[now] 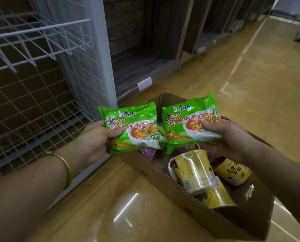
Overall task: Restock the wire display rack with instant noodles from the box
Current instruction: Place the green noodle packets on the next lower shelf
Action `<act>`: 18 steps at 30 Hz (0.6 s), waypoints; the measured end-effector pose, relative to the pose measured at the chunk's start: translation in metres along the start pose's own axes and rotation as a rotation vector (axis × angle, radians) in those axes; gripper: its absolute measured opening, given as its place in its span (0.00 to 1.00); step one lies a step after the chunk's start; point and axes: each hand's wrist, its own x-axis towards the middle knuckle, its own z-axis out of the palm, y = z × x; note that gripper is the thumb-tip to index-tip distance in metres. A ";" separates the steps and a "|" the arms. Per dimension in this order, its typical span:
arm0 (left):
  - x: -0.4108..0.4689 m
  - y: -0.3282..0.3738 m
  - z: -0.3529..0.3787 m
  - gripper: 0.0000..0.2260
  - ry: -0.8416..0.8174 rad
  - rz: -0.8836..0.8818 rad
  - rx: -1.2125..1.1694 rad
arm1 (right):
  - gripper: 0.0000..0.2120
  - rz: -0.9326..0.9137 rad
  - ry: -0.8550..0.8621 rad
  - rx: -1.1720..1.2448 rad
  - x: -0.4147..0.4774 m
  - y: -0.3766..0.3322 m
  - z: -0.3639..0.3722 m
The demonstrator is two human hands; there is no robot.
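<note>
My left hand point(95, 139) grips a green instant noodle packet point(137, 126) by its lower left corner, thumb on top. My right hand point(228, 137) grips a second green noodle packet point(187, 123) at its right side. Both packets hover over the far end of an open cardboard box point(163, 173) on the floor. Inside the box lie yellow noodle cups point(194, 170) and purple packets point(148, 151), partly hidden under the green ones. The white wire display rack point(34, 109) stands at the left, its baskets showing no goods.
A white post of the rack point(100, 55) rises behind the left packet. Dark wooden shelving point(145, 49) runs along the back. Glossy tan floor point(250, 84) stretches to the right and in front of the box.
</note>
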 end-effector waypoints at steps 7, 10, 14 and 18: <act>-0.031 0.053 0.000 0.14 -0.076 0.063 0.012 | 0.04 -0.092 -0.004 0.036 -0.022 -0.035 0.018; -0.049 0.083 -0.002 0.18 -0.136 0.090 0.038 | 0.05 -0.141 0.021 0.045 -0.036 -0.055 0.024; -0.081 0.125 0.001 0.19 -0.247 0.119 0.091 | 0.31 -0.145 -0.064 0.107 -0.066 -0.089 0.029; -0.114 0.166 0.004 0.31 -0.341 0.196 0.077 | 0.28 -0.192 -0.152 0.161 -0.087 -0.127 0.026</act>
